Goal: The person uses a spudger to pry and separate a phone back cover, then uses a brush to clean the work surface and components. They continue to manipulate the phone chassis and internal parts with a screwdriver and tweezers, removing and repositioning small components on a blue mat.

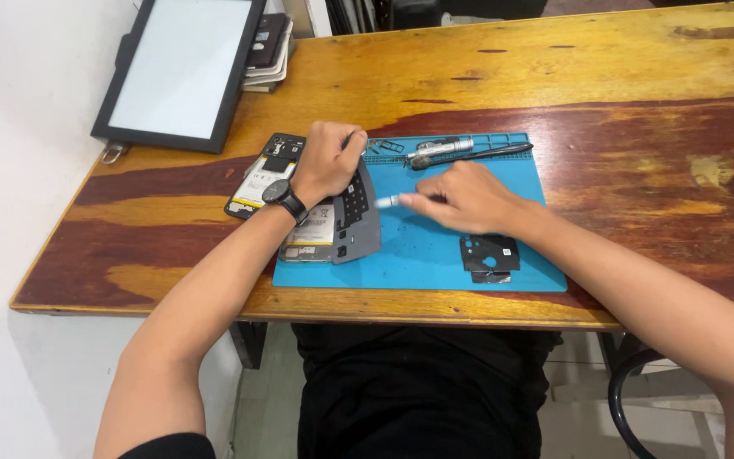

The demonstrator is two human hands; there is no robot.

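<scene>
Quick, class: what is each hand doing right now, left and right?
Left hand: closed on the grey phone frame, tilting it up off the opened phone.
Right hand: closed on a thin white-tipped tool.

Single head-worn view, looking steeply down and forward from above the seated person's lap, close over the worn red-and-yellow wooden table, blue rectangular work mat centred, no second view

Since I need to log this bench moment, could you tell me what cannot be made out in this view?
- Top of the opened phone: hidden under the left hand.
- Tool in the right hand: only a pale tip shows; fingers cover the rest.
- Small parts in the blue mat tray: too small.
- Tablet: cut by the top edge.
</scene>
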